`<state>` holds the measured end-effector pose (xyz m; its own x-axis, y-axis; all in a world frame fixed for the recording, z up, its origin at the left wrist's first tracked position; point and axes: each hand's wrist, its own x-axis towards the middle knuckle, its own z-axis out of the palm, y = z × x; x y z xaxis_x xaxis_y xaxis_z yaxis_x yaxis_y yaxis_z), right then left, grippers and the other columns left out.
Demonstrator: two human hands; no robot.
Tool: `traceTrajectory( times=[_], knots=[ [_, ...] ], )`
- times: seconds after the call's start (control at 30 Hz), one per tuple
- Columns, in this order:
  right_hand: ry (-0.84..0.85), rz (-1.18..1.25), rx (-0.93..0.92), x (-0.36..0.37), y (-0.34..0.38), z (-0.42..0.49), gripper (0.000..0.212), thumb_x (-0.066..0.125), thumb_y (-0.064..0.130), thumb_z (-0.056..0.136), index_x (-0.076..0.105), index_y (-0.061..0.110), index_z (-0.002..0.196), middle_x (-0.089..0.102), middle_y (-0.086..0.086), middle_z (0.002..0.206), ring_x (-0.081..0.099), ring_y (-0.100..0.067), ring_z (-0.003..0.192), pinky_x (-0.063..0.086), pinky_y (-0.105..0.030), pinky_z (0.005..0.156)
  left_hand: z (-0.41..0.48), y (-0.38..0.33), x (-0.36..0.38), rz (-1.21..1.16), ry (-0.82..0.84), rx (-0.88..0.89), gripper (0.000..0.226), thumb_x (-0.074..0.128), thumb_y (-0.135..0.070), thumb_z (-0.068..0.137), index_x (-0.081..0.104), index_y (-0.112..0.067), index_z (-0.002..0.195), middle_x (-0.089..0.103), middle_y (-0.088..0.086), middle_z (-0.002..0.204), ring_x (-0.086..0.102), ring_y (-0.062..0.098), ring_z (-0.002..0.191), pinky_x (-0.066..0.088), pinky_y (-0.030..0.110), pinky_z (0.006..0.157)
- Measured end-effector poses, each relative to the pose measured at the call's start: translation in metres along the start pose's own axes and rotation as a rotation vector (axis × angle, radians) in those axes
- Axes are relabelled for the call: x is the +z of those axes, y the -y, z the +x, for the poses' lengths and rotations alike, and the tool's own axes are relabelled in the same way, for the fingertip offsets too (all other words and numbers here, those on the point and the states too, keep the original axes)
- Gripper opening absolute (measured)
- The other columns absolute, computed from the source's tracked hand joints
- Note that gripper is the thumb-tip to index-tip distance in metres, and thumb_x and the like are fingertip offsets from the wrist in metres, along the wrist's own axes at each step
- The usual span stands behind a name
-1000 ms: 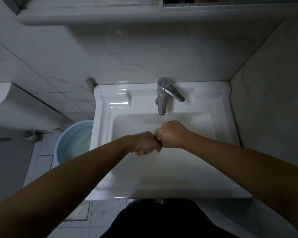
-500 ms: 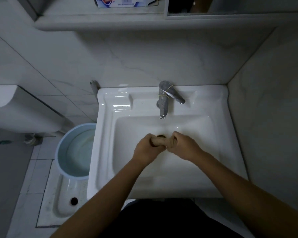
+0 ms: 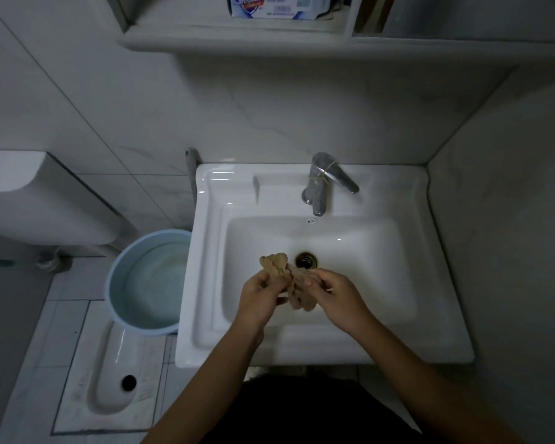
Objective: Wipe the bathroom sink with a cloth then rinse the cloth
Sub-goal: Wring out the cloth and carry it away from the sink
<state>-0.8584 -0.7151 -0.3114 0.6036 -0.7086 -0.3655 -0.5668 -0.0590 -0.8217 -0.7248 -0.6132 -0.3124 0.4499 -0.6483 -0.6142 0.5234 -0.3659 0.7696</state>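
A crumpled tan cloth point(image 3: 290, 278) hangs over the basin of the white sink point(image 3: 430, 283), just in front of the drain point(image 3: 306, 259). My left hand point(image 3: 259, 299) grips its left part and my right hand point(image 3: 335, 296) pinches its right part. The cloth is twisted and bunched between the two hands. The chrome faucet point(image 3: 319, 187) stands at the back rim, its lever turned to the right, and no water runs from the spout.
A light blue bucket point(image 3: 148, 283) with water stands on the floor left of the sink. A squat toilet pan point(image 3: 109, 373) lies in front of it. A soap pack point(image 3: 263, 6) sits on the shelf above. A wall closes the right side.
My hands have moved lower in the basin and apart. The cloth, hidden in my fists a second ago, now shows loosened and bunched between them. The camera has tilted up.
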Motion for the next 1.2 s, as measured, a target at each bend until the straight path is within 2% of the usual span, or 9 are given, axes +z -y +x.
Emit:
traceTrajectory(
  times=[0.17,0.27,0.4,0.5,0.73,0.87,1.0,1.1,1.2],
  knots=[
    [-0.095,0.186,0.133,0.008,0.005,-0.004,0.033,0.047,0.022,0.104,0.069,0.0,0.091,0.069,-0.024,0.091,0.063,-0.018,0.079,0.047,-0.028,0.07,-0.001,0.001,-0.021,0.018,-0.037,0.038,0.024,0.059,-0.01,0.095,0.069,-0.016,0.116,0.077,0.013,0.102,0.07,0.022,0.088,0.056,0.034,0.072],
    [-0.106,0.275,0.145,0.016,0.014,-0.009,0.031,0.046,0.026,0.105,0.072,0.013,0.092,0.073,-0.01,0.089,0.07,-0.017,0.083,0.055,-0.025,0.066,-0.005,-0.005,-0.025,-0.027,0.046,-0.018,0.02,0.062,-0.026,0.097,0.067,-0.02,0.115,0.076,0.007,0.094,0.071,0.02,0.08,0.053,0.031,0.068],
    [-0.165,0.525,0.185,0.019,0.028,-0.013,0.031,0.046,0.023,0.104,0.073,0.016,0.092,0.075,-0.015,0.097,0.07,-0.033,0.097,0.058,-0.05,0.084,-0.008,-0.013,-0.033,0.217,0.059,0.078,0.016,0.074,-0.031,0.09,0.074,-0.016,0.095,0.075,0.003,0.085,0.07,0.017,0.078,0.051,0.018,0.063],
    [-0.195,0.712,0.205,0.016,0.038,-0.014,0.025,0.048,0.013,0.101,0.072,0.005,0.1,0.075,-0.019,0.101,0.071,-0.033,0.1,0.062,-0.041,0.08,-0.011,-0.025,-0.044,0.187,0.032,0.12,0.029,0.067,-0.033,0.095,0.075,-0.008,0.081,0.073,0.008,0.078,0.066,0.016,0.069,0.051,0.02,0.059],
    [-0.116,0.965,0.205,0.016,0.051,-0.02,0.027,0.042,0.002,0.102,0.063,-0.008,0.115,0.069,-0.029,0.113,0.072,-0.03,0.093,0.062,-0.032,0.069,-0.015,-0.061,-0.05,0.126,0.042,0.251,0.027,0.055,-0.025,0.102,0.08,-0.02,0.095,0.08,0.002,0.096,0.075,0.015,0.092,0.061,0.028,0.082],
    [-0.071,0.734,0.139,0.011,0.051,-0.023,0.022,0.048,-0.001,0.099,0.068,0.001,0.107,0.071,-0.023,0.11,0.07,-0.035,0.101,0.06,-0.036,0.083,-0.014,-0.084,-0.043,0.291,0.093,0.43,0.026,0.055,-0.018,0.102,0.075,-0.016,0.086,0.077,-0.003,0.082,0.07,0.007,0.076,0.054,0.017,0.069],
    [-0.207,0.318,-0.064,-0.011,0.058,-0.016,0.046,0.056,-0.013,0.089,0.056,0.008,0.13,0.059,-0.012,0.132,0.058,-0.022,0.114,0.048,-0.022,0.087,-0.006,-0.109,-0.036,0.648,0.177,0.578,0.02,0.062,-0.022,0.097,0.075,-0.018,0.083,0.073,0.01,0.083,0.066,0.014,0.073,0.055,0.031,0.073],
    [-0.184,0.047,-0.253,-0.025,0.078,-0.008,0.051,0.07,0.006,0.087,0.058,0.024,0.133,0.055,0.009,0.139,0.05,-0.005,0.126,0.042,-0.021,0.101,-0.003,-0.123,-0.03,0.805,0.234,0.635,0.018,0.067,-0.027,0.094,0.077,-0.023,0.079,0.073,0.0,0.074,0.062,0.006,0.067,0.052,0.029,0.071],
    [-0.164,-0.128,-0.33,-0.031,0.093,0.002,0.025,0.075,0.021,0.084,0.071,0.023,0.109,0.07,0.006,0.117,0.063,-0.008,0.109,0.052,-0.027,0.094,-0.003,-0.137,-0.022,0.916,0.283,0.706,0.015,0.067,-0.033,0.092,0.078,-0.029,0.082,0.074,-0.012,0.075,0.067,0.003,0.073,0.055,0.026,0.073]
  ],
)
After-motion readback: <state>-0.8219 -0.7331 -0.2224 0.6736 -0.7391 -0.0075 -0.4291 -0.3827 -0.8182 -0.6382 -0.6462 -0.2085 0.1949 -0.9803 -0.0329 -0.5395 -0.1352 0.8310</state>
